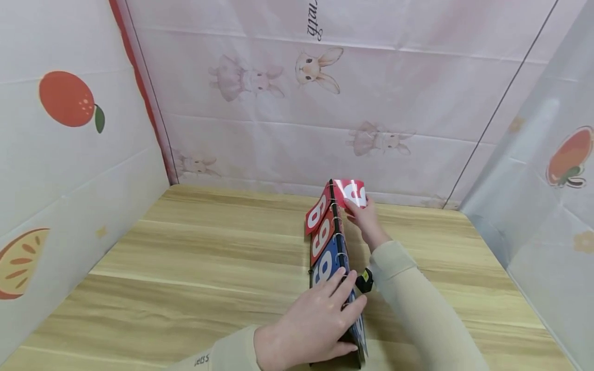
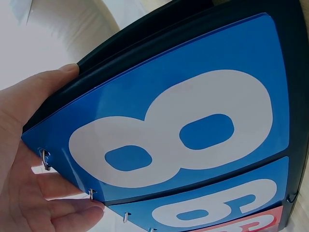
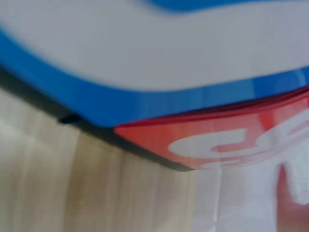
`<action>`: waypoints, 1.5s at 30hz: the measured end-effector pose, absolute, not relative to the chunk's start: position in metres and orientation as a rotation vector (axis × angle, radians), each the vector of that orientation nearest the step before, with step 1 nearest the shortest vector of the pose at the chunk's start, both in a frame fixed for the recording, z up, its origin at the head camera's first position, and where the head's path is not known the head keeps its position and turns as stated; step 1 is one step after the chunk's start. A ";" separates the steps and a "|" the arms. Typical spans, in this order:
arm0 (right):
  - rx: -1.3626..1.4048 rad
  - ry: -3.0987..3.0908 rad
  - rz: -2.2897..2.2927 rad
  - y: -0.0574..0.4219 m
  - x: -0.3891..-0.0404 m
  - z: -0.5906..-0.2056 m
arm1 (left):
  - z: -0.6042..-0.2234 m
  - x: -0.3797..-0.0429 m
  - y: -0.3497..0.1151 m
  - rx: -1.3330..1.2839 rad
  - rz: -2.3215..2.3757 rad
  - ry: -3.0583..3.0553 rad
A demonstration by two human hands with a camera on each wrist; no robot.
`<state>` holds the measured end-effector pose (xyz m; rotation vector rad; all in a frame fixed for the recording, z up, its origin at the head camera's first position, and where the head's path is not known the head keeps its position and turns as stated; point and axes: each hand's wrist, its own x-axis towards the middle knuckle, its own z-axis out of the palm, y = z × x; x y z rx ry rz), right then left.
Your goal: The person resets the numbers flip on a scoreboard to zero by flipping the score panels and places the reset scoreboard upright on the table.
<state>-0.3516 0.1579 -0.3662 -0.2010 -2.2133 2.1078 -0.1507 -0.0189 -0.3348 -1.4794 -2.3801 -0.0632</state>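
A tabletop flip scoreboard stands like a tent, its ring-bound ridge running away from me. White numerals fill its red and blue cards. My left hand holds the near end, fingers over the ridge; in the left wrist view its thumb lies along the black board edge beside a blue "8" card. At the far end my right hand pinches a red number card, lifted out on the right side. The right wrist view shows blurred blue and red cards; most of that hand is out of frame.
Under the scoreboard lies a wood-grain tabletop. Printed curtains stand behind it and on both sides. A small black object with a yellow label shows beside the right sleeve.
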 end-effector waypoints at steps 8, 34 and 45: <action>-0.073 -2.079 2.032 0.147 -0.348 -0.350 | -0.335 -0.149 -0.021 -1.482 -0.061 -2.390; 0.781 -2.513 0.771 0.142 -0.350 -0.342 | -0.337 -0.149 -0.018 -1.429 -0.038 -2.299; 0.360 -2.558 1.585 0.151 -0.350 -0.366 | -0.336 -0.149 -0.018 -1.448 -0.007 -2.311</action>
